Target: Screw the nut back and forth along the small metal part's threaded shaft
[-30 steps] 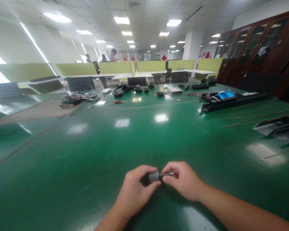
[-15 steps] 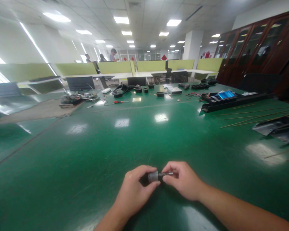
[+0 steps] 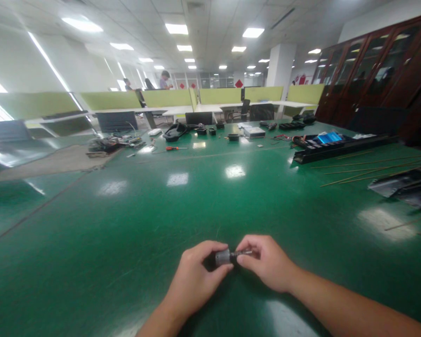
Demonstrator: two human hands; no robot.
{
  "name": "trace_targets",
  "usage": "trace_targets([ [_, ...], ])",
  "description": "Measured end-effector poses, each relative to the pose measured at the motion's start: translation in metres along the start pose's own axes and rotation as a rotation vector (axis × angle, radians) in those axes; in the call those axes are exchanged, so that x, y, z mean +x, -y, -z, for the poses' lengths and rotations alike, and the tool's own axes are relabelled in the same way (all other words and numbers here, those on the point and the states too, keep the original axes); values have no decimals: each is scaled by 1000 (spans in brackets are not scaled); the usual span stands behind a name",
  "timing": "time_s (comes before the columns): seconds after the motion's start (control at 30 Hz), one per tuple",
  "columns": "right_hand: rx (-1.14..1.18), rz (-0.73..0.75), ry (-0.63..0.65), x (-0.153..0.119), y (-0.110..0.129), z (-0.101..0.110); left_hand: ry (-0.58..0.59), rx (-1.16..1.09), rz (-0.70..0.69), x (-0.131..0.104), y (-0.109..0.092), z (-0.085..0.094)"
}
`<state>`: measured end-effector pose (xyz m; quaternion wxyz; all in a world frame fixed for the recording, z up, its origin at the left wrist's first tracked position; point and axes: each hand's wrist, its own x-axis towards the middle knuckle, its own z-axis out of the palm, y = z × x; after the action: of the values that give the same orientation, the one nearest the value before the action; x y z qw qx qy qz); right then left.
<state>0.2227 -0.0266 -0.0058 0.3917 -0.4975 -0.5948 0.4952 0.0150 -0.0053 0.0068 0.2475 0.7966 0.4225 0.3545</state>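
Near the front of the green table [image 3: 154,210], my left hand [image 3: 199,276] grips a small grey metal cylinder [image 3: 222,257] between thumb and fingers. A thin dark shaft [image 3: 241,253] points right from the cylinder, in line with it. My right hand [image 3: 266,262] pinches this shaft between thumb and forefinger. Both hands are close together, with the cylinder and shaft bridging them. Whether the shaft is one piece with the cylinder I cannot tell.
An orange-handled screwdriver [image 3: 172,148] lies farther back. Black trays [image 3: 233,137] and a white box [image 3: 254,132] stand along the far edge. At right are a long black channel [image 3: 337,149], thin rods [image 3: 354,178] and metal parts [image 3: 403,187]. A person [image 3: 164,80] stands in the background.
The shaft looks slightly turned or shifted in my right fingers. Both hands stay in almost the same place.
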Motion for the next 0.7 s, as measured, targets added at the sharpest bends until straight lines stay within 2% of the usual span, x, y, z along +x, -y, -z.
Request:
trace_targets([
  [0.7, 8, 10, -8, 0, 2, 0, -25, 13, -13, 1, 0, 2],
])
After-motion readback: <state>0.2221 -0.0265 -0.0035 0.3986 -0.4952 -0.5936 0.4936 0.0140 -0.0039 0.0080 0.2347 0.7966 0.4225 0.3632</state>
